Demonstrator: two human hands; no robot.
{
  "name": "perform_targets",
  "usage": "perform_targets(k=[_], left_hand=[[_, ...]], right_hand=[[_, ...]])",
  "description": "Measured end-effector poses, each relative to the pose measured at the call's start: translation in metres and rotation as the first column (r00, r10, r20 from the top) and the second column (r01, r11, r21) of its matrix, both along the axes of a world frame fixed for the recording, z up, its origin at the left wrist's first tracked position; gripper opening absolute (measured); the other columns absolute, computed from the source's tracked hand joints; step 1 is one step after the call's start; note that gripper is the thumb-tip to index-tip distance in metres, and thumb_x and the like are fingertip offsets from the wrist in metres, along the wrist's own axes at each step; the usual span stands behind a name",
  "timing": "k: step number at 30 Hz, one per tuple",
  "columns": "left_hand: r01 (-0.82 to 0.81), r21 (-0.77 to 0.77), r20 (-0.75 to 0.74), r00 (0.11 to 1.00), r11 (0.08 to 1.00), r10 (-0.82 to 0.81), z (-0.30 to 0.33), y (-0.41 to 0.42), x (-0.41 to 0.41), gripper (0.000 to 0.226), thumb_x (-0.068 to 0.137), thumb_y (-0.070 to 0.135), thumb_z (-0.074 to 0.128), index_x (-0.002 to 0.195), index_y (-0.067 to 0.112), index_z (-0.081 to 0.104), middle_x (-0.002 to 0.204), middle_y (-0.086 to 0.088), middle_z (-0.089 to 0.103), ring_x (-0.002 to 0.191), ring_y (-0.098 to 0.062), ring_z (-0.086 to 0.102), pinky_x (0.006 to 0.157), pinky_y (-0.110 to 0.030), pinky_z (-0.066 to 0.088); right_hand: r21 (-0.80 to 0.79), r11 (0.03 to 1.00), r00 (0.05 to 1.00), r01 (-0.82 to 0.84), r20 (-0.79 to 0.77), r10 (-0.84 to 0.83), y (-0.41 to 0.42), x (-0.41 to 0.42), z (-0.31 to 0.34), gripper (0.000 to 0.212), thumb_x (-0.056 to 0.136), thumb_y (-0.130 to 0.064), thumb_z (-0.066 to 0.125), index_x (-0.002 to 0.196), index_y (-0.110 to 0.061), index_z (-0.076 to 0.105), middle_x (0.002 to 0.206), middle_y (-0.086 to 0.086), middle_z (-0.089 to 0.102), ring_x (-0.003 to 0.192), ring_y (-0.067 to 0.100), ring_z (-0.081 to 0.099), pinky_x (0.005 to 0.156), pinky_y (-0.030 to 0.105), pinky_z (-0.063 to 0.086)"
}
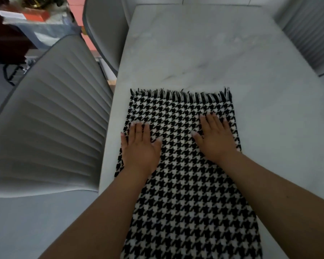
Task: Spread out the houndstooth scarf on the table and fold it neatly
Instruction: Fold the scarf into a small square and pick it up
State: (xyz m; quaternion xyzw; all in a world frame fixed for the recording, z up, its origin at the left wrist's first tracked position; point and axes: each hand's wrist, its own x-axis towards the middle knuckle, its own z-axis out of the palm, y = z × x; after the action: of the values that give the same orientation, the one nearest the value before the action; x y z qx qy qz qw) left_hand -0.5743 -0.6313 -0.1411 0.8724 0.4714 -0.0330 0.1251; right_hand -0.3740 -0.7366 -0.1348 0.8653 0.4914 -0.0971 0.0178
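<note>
The black-and-white houndstooth scarf point(183, 176) lies flat on the white marble table point(204, 53), running from the near edge toward the middle, its fringed end farthest from me. My left hand point(139, 146) rests palm down on the scarf's left edge with straight fingers. On the right side of the scarf, my right hand point(216, 136) lies flat as well, fingers spread. Neither hand grips the cloth.
A grey ribbed chair point(51, 116) stands close to the table's left side, another grey chair point(103, 28) beyond it. A ribbed chair back point(309, 34) sits at the table's far right. Bare marble stretches beyond the fringe.
</note>
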Motion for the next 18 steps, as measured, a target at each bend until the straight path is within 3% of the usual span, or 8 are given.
perform_targets(k=[3, 7, 11, 18], left_hand=[[0.198, 0.063, 0.099, 0.974, 0.978, -0.204, 0.004, -0.025, 0.005, 0.07, 0.089, 0.06, -0.008, 0.149, 0.025, -0.015, 0.159, 0.002, -0.017, 0.146, -0.015, -0.022, 0.115, -0.042, -0.02], [0.34, 0.066, 0.083, 0.935, 0.938, -0.345, -0.007, -0.049, -0.015, 0.07, 0.091, 0.061, -0.01, 0.15, 0.024, -0.008, 0.161, 0.002, -0.009, 0.146, -0.012, -0.019, 0.117, -0.044, -0.012], [0.347, 0.017, -0.064, 0.936, 0.938, -0.346, -0.009, -0.049, -0.05, 0.072, 0.084, 0.062, -0.019, 0.147, 0.027, -0.023, 0.156, 0.007, -0.026, 0.141, -0.009, -0.031, 0.115, -0.042, -0.021], [0.182, -0.012, -0.082, 0.98, 0.983, -0.182, -0.008, -0.054, -0.083, 0.072, 0.08, 0.062, -0.017, 0.144, 0.03, -0.023, 0.158, 0.006, -0.022, 0.14, -0.006, -0.027, 0.117, -0.037, -0.018]], right_hand=[[0.108, 0.994, 0.999, -0.032, -0.039, 0.036, -0.023, -0.037, 0.005, 0.085, 0.083, -0.067, -0.008, 0.152, -0.017, 0.0, 0.16, 0.004, 0.0, 0.147, 0.017, -0.006, 0.118, 0.04, -0.009], [0.151, 0.986, 0.996, -0.068, -0.039, 0.074, -0.068, -0.067, -0.005, 0.078, 0.09, -0.066, 0.0, 0.15, -0.015, 0.006, 0.158, 0.003, 0.007, 0.147, 0.017, 0.001, 0.117, 0.041, -0.004], [0.072, 0.995, 0.998, -0.068, 0.009, 0.068, -0.1, -0.056, -0.014, 0.079, 0.09, -0.067, -0.002, 0.151, -0.018, 0.009, 0.158, 0.002, 0.013, 0.145, 0.013, 0.006, 0.117, 0.035, -0.005], [0.042, 0.996, 0.997, -0.084, 0.005, 0.083, -0.103, -0.052, -0.008, 0.08, 0.085, -0.066, -0.007, 0.152, -0.023, 0.0, 0.16, -0.001, 0.003, 0.147, 0.012, -0.003, 0.116, 0.031, -0.014]])
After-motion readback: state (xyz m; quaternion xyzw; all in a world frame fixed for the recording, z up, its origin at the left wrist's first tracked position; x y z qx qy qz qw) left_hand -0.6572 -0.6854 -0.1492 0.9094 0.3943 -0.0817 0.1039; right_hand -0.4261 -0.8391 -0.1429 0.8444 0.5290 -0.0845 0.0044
